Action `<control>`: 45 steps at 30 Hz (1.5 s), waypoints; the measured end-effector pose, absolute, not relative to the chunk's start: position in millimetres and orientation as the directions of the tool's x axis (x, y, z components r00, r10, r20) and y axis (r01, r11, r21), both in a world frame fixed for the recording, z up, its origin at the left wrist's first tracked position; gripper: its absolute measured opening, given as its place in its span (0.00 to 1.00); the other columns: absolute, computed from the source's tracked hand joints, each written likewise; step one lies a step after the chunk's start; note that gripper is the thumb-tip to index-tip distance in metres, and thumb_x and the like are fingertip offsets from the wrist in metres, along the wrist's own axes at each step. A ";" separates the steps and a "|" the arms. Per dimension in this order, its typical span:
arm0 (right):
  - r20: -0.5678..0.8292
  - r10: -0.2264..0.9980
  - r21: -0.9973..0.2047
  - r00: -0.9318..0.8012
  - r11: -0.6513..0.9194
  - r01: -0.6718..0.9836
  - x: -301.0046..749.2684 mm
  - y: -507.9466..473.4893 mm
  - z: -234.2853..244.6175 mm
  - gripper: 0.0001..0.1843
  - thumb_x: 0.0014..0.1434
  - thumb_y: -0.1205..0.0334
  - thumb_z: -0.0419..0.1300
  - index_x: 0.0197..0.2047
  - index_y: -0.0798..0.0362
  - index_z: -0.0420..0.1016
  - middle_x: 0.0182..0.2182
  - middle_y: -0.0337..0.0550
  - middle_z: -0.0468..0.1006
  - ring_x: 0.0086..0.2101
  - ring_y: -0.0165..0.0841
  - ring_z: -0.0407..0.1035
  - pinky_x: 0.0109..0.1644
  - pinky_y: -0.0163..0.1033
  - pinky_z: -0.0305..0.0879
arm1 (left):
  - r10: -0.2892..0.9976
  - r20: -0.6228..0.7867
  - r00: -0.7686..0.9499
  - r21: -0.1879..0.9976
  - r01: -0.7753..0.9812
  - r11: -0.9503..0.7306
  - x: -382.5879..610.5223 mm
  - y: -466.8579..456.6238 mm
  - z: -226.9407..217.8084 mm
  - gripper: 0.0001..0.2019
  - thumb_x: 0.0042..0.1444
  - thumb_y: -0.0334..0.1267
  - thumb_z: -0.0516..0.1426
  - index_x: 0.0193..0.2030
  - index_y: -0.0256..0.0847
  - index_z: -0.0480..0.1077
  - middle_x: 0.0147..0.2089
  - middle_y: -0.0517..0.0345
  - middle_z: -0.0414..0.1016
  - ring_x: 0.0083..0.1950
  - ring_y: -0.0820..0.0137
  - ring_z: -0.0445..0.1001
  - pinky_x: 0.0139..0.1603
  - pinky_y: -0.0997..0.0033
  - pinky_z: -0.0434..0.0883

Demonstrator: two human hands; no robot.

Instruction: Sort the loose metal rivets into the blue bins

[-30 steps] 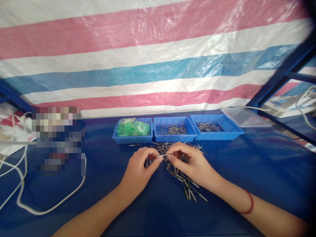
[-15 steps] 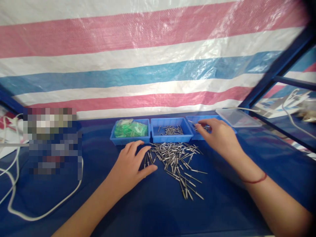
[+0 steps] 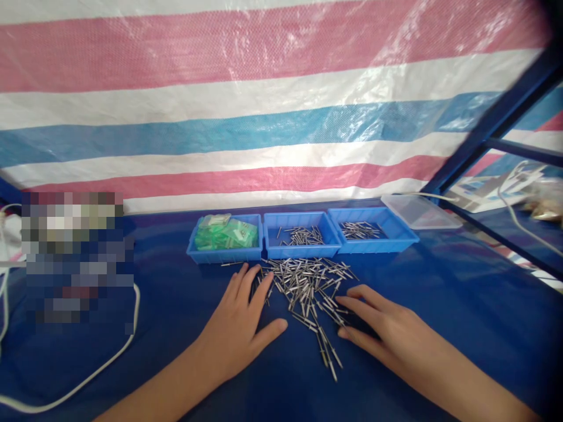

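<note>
Silver blind rivets lie in a loose pile (image 3: 303,287) on the blue tabletop, with a few longer ones pointing toward me. My left hand (image 3: 237,328) rests at the pile's left edge, fingers spread and open, fingertips covering a few rivets. On the opposite side my right hand (image 3: 387,328) reaches in, thumb and index finger apart around the ends of some rivets; I see none held. Behind the pile stand three blue bins: the left bin (image 3: 226,255) holds green plastic packets (image 3: 226,232), while the middle bin (image 3: 303,252) and right bin (image 3: 378,245) each contain rivets.
A clear plastic lid (image 3: 422,212) lies at the back right, beside a blue metal frame post (image 3: 488,117). White cable (image 3: 132,316) loops along the left side near a pixelated patch. Striped plastic sheeting (image 3: 246,129) hangs behind the table.
My right hand has left the right bin and come down to the pile's right side. My left hand has moved slightly nearer to me. The view has shifted a little.
</note>
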State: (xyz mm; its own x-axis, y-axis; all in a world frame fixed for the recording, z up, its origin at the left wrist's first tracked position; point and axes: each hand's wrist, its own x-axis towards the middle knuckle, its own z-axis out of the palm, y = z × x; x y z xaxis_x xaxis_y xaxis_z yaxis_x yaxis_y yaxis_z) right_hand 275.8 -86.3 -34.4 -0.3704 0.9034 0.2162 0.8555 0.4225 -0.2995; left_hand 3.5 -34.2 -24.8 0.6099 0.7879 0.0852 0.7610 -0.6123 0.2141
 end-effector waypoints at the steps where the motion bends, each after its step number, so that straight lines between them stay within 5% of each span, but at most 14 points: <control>1: 0.223 0.900 -0.320 -0.376 0.432 0.843 270.2 -80.2 -34.5 0.12 0.64 0.60 0.53 0.49 0.51 0.72 0.42 0.48 0.75 0.35 0.37 0.75 0.39 0.42 0.75 | 0.775 0.080 0.627 0.223 0.747 -0.627 10.8 -36.4 -24.2 0.32 0.63 0.54 0.47 0.67 0.36 0.52 0.69 0.37 0.50 0.70 0.47 0.46 0.65 0.40 0.55; 8: 0.336 0.869 -0.342 -0.363 0.472 0.812 256.3 -68.7 -22.0 0.16 0.64 0.67 0.49 0.53 0.50 0.69 0.46 0.49 0.74 0.45 0.39 0.72 0.49 0.46 0.72 | 0.798 0.217 0.563 0.215 0.770 -0.601 15.7 -36.4 -19.3 0.29 0.62 0.52 0.49 0.66 0.37 0.53 0.67 0.42 0.56 0.67 0.53 0.55 0.64 0.50 0.61; 13: 0.357 0.777 -0.147 -0.519 0.595 0.790 259.0 -101.7 -24.4 0.27 0.55 0.50 0.61 0.57 0.51 0.68 0.46 0.54 0.75 0.40 0.47 0.74 0.39 0.49 0.76 | 0.858 0.315 0.404 0.053 0.896 -0.442 -28.2 -19.6 -22.6 0.20 0.65 0.41 0.46 0.60 0.33 0.63 0.59 0.41 0.67 0.58 0.53 0.66 0.58 0.50 0.65; 18: 0.350 0.746 -0.118 -0.567 0.635 0.763 245.7 -101.1 -35.6 0.14 0.61 0.60 0.57 0.50 0.50 0.74 0.40 0.48 0.77 0.34 0.40 0.74 0.37 0.45 0.76 | 0.829 0.331 0.451 -0.033 0.884 -0.467 -33.8 -9.6 -28.8 0.18 0.66 0.35 0.45 0.57 0.34 0.66 0.55 0.44 0.71 0.52 0.56 0.70 0.50 0.55 0.69; 21: 0.377 0.721 -0.112 -0.581 0.658 0.745 241.7 -87.5 -36.9 0.13 0.64 0.64 0.51 0.47 0.52 0.75 0.37 0.48 0.77 0.33 0.37 0.73 0.36 0.41 0.74 | 0.840 0.323 0.436 -0.011 0.889 -0.457 -28.2 -5.7 -30.0 0.16 0.66 0.35 0.46 0.55 0.35 0.68 0.51 0.45 0.72 0.48 0.58 0.71 0.47 0.57 0.70; 26: 0.338 0.715 -0.084 -0.612 0.670 0.738 241.6 -67.6 -27.5 0.10 0.62 0.67 0.55 0.44 0.53 0.76 0.34 0.47 0.75 0.34 0.37 0.72 0.38 0.41 0.71 | 0.841 0.240 0.486 0.138 0.840 -0.525 -22.2 -2.9 -25.5 0.12 0.64 0.33 0.48 0.46 0.36 0.71 0.43 0.49 0.73 0.43 0.61 0.71 0.48 0.58 0.69; 29: 0.297 0.753 -0.182 -0.588 0.649 0.739 238.9 -53.1 -14.0 0.11 0.60 0.65 0.57 0.47 0.50 0.76 0.34 0.45 0.75 0.35 0.36 0.71 0.39 0.40 0.69 | 0.842 0.210 0.497 0.347 0.767 -0.540 -9.7 -4.1 -17.3 0.11 0.65 0.32 0.47 0.40 0.38 0.70 0.40 0.53 0.73 0.42 0.63 0.71 0.47 0.62 0.68; 35: 0.331 0.890 -0.717 -0.314 0.454 0.530 217.9 -14.9 -1.1 0.10 0.58 0.55 0.60 0.39 0.52 0.77 0.28 0.40 0.74 0.27 0.30 0.67 0.31 0.35 0.64 | 0.916 0.213 0.339 0.815 0.455 -0.358 28.2 -7.2 -12.8 0.08 0.64 0.38 0.49 0.41 0.39 0.67 0.38 0.58 0.72 0.39 0.69 0.71 0.41 0.72 0.68; 39: 0.283 0.935 -0.906 -0.213 0.334 0.259 205.6 -7.2 -13.7 0.10 0.58 0.56 0.60 0.33 0.54 0.76 0.28 0.42 0.76 0.29 0.31 0.68 0.32 0.36 0.64 | 0.933 0.177 0.315 0.881 0.372 -0.293 32.0 -11.4 -21.2 0.09 0.63 0.40 0.50 0.40 0.39 0.68 0.36 0.58 0.72 0.37 0.70 0.71 0.37 0.74 0.67; 45: 0.253 0.941 -0.958 -0.225 0.277 0.082 203.5 -20.1 -22.3 0.08 0.56 0.57 0.62 0.34 0.54 0.76 0.31 0.43 0.76 0.32 0.32 0.69 0.35 0.38 0.65 | 0.931 0.155 0.332 0.905 0.329 -0.268 27.1 -21.6 -22.0 0.08 0.63 0.41 0.52 0.41 0.40 0.68 0.35 0.59 0.73 0.35 0.71 0.70 0.36 0.74 0.67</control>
State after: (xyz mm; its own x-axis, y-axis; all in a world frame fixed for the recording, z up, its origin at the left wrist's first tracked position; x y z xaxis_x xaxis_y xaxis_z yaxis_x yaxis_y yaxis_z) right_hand 203.5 -20.1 -22.3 -0.2252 0.9410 0.2525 0.0817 0.2765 -0.9575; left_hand 27.1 -21.6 -22.0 0.3318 0.9305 0.1552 0.3292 -0.2684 0.9053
